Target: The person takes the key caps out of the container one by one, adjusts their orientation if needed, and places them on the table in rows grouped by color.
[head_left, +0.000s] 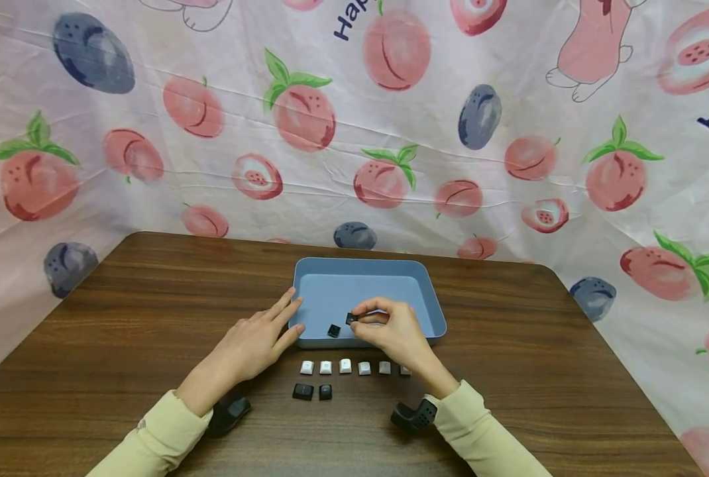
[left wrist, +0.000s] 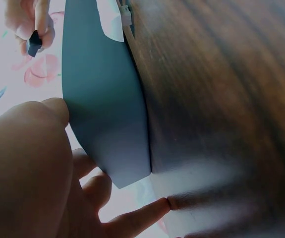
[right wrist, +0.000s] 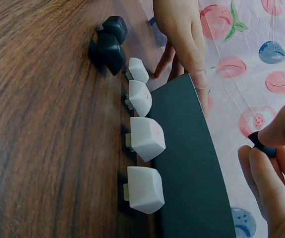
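A black keycap (head_left: 351,318) is pinched between the thumb and fingers of my right hand (head_left: 393,331), above the front part of a blue tray (head_left: 354,266). Inside the tray, near its front wall, lies another black keycap (head_left: 334,330). My left hand (head_left: 253,341) rests with fingers spread on the tray's left front corner, the thumb at the rim in the left wrist view. In front of the tray runs a row of several white keycaps (head_left: 345,366), the rightmost partly behind my right wrist. Closer to me sit a wide black keycap (head_left: 303,391) and a smaller black keycap (head_left: 326,392).
Everything stands on a dark wooden table (head_left: 211,285). A fruit-patterned cloth (head_left: 438,119) hangs behind the table and along its sides. A black wrist strap (head_left: 414,417) shows under the right sleeve, and another black strap (head_left: 229,415) under the left.
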